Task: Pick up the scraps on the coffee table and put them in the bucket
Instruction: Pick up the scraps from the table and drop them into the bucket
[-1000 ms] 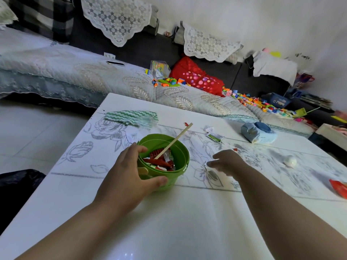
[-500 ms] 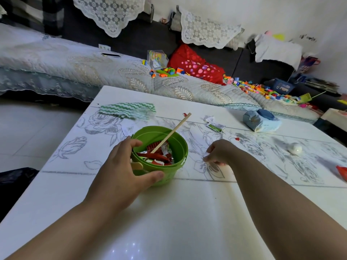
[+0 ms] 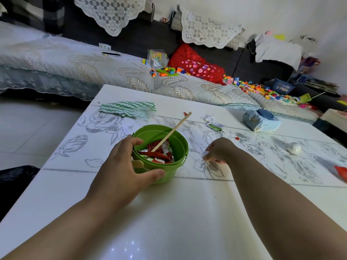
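A small green bucket (image 3: 177, 147) stands on the white coffee table (image 3: 169, 212), holding red and white wrappers and a wooden stick (image 3: 173, 131) that leans out over its rim. My left hand (image 3: 127, 166) grips the bucket's near side, thumb in front and fingers over the rim. Just right of the bucket, my right hand (image 3: 218, 151) pinches a small white paper scrap (image 3: 205, 154) a little above the table. More scraps lie farther back: a green-and-white wrapper (image 3: 216, 126), a crumpled white bit (image 3: 210, 118), a tiny red piece (image 3: 237, 138).
A green-striped cloth (image 3: 129, 108) lies behind the bucket. A blue wipes pack (image 3: 260, 120), a white ball (image 3: 294, 148) and a red wrapper (image 3: 341, 172) lie at the right. Beyond the table is a sofa with toy bricks (image 3: 262, 89). A black bag (image 3: 15, 177) sits on the floor left.
My right hand has closed on a white scrap, lifted off the table and drawn slightly toward the bucket. My left hand keeps its hold on the bucket.
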`<state>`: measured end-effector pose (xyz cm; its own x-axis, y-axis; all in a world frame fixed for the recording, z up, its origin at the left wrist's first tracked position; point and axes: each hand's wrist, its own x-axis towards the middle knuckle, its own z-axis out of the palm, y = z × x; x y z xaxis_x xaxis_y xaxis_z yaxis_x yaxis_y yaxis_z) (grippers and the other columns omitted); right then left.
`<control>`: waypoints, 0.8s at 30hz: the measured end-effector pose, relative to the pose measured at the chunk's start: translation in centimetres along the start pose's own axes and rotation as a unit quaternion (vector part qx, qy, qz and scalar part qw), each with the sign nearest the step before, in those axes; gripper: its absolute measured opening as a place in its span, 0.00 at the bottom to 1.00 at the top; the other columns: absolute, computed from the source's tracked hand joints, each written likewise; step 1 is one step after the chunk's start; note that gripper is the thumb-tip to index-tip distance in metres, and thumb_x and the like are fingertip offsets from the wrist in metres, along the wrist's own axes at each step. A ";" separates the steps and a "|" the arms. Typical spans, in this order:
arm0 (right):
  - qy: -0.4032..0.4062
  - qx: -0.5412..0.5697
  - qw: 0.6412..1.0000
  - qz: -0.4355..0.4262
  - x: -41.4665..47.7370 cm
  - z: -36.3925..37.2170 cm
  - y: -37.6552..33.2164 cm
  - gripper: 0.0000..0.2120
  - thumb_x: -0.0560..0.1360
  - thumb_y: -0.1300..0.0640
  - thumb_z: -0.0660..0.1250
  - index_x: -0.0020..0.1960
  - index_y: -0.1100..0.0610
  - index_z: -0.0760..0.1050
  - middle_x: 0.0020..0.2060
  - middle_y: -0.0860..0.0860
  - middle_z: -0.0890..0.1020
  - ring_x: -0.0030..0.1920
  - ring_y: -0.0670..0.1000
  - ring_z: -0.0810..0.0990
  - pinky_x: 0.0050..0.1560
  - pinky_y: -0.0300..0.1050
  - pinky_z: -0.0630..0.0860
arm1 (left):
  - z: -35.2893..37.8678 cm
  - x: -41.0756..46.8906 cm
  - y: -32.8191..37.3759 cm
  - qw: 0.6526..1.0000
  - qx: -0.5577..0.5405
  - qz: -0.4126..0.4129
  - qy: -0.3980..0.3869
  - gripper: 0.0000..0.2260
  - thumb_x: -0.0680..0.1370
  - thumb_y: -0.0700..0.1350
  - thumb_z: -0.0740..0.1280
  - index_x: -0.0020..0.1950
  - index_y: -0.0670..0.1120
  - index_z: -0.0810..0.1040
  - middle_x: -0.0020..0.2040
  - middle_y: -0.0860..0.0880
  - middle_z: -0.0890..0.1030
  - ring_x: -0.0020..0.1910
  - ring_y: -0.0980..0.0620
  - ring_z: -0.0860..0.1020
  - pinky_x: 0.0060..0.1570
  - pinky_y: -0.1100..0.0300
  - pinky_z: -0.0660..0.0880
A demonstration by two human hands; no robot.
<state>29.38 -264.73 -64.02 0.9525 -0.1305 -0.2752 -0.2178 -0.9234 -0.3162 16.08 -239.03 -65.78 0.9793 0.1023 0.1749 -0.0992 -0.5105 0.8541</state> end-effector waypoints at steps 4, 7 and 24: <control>0.005 0.009 1.000 -0.008 -0.2 0.0 -0.1 0.04 0.70 0.60 0.74 0.42 0.57 0.79 0.36 0.56 0.80 0.37 0.52 0.76 0.49 0.46 0.76 | 0.0 0.0 0.0 1.000 0.001 0.001 -0.001 0.32 0.63 0.57 0.76 0.61 0.62 0.63 0.56 0.59 0.66 0.44 0.68 0.72 0.37 0.69 0.67; 0.015 0.027 1.000 -0.003 -0.3 0.2 0.0 0.07 0.69 0.62 0.74 0.37 0.56 0.76 0.30 0.53 0.78 0.32 0.51 0.74 0.42 0.43 0.74 | 0.0 0.0 0.0 1.000 0.002 0.002 0.001 0.33 0.63 0.57 0.76 0.62 0.61 0.64 0.56 0.59 0.66 0.45 0.68 0.72 0.38 0.68 0.68; 0.028 0.309 0.934 -0.175 -9.6 -3.5 -7.6 0.02 0.71 0.64 0.71 0.41 0.59 0.79 0.35 0.53 0.83 0.35 0.47 0.80 0.35 0.37 0.77 | -0.1 -0.2 0.1 1.000 -0.006 0.010 -0.008 0.33 0.62 0.58 0.76 0.62 0.59 0.64 0.58 0.58 0.68 0.44 0.68 0.73 0.39 0.64 0.71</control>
<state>22.66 -257.75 -55.86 0.9943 0.1057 -0.0148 0.0438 -0.5307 -0.8464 15.86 -239.01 -65.66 0.9798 0.0787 0.1838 -0.1202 -0.5029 0.8560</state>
